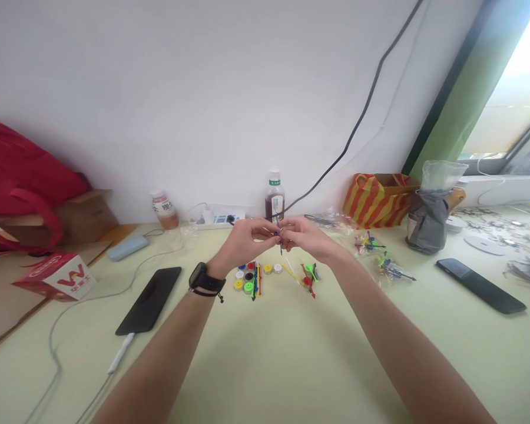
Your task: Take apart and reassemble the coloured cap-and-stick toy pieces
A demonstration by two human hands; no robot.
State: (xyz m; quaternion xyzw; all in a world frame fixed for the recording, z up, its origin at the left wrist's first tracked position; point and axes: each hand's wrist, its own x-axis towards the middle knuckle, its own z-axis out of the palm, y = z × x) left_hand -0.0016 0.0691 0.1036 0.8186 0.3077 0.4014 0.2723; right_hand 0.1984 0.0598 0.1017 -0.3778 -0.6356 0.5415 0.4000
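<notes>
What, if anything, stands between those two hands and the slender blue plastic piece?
Nothing visible does: the bare left hand and bare right hand meet at the slender blue plastic piece, both touching it. The white-capped bottle of dark liquid stands beyond them, not in between.

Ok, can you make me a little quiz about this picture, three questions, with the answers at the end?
1. What colour is the thin piece between the left hand and the right hand?
A) red
B) blue
C) yellow

2. True or false: the black watch is worn on the left wrist.

3. What stands upright by the wall, just behind the hands?

Key: 1. B; 2. True; 3. A bottle with a white cap.
</notes>
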